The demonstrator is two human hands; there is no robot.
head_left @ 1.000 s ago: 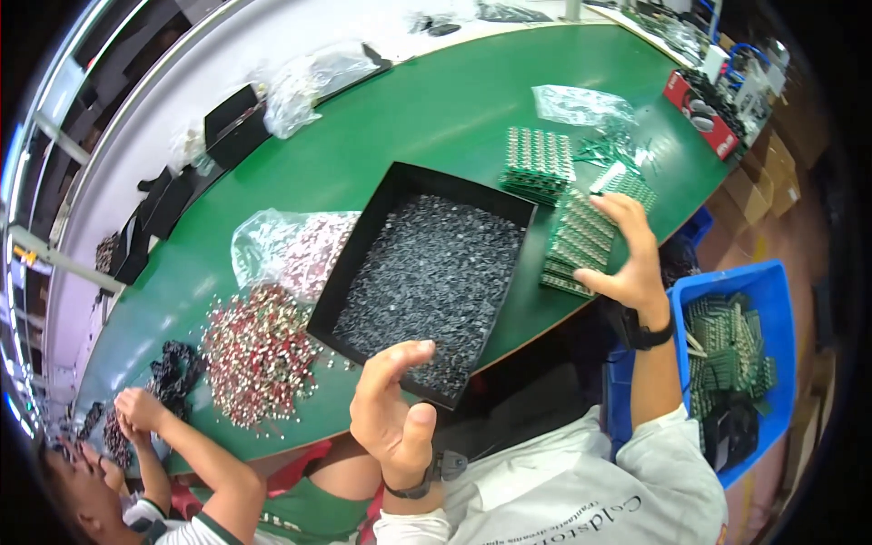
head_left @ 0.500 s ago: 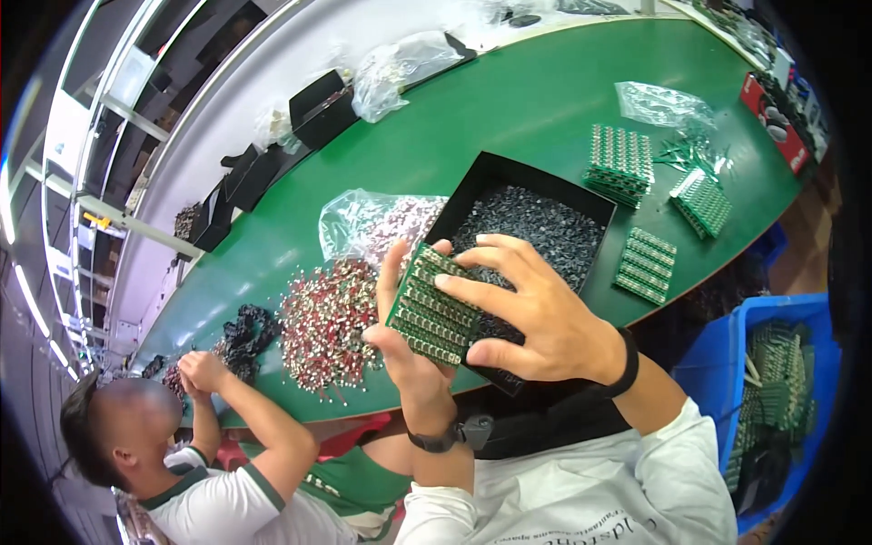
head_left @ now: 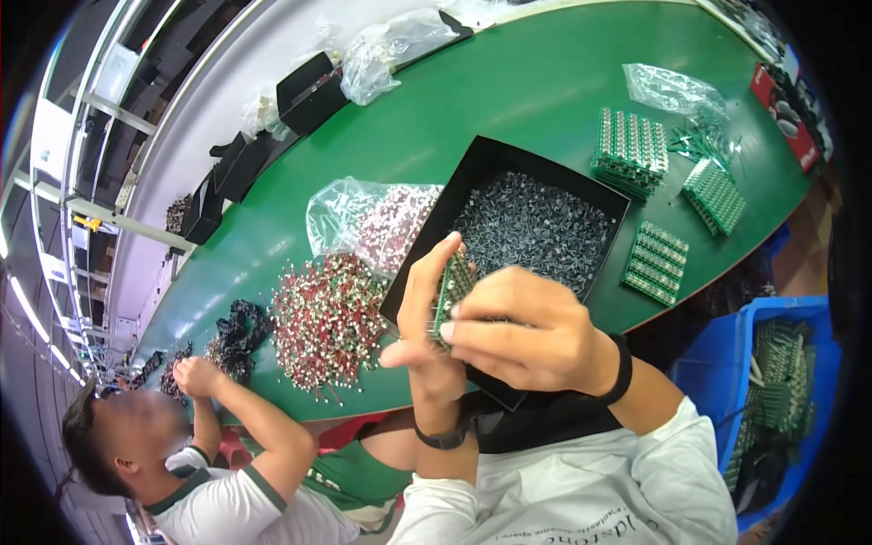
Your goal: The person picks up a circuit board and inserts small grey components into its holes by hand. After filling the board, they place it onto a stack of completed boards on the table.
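A green circuit board panel [head_left: 454,283] is held above the near side of a black box, tilted steeply so that one edge shows. My left hand [head_left: 425,313] is closed around it, fingers up along one side and thumb pointing left. My right hand [head_left: 531,329] is closed, its fingertips pinching at the panel's lower part; the fingers hide much of the panel. Beneath and beyond my hands, the open black box [head_left: 472,177] contains many small dark parts [head_left: 536,222].
Left lie a pile of small red and silver parts [head_left: 327,318] and a clear bag [head_left: 331,213] of pale parts. Stacked panels [head_left: 631,145] and a single panel [head_left: 656,263] rest right on the green table [head_left: 518,82]. A blue bin [head_left: 718,341] stands lower right. A co-worker [head_left: 218,490] sits left, hands raised.
The panel has turned from showing its broad face to nearly edge-on. My right hand's spread fingers have closed into a pinch at its lower part.
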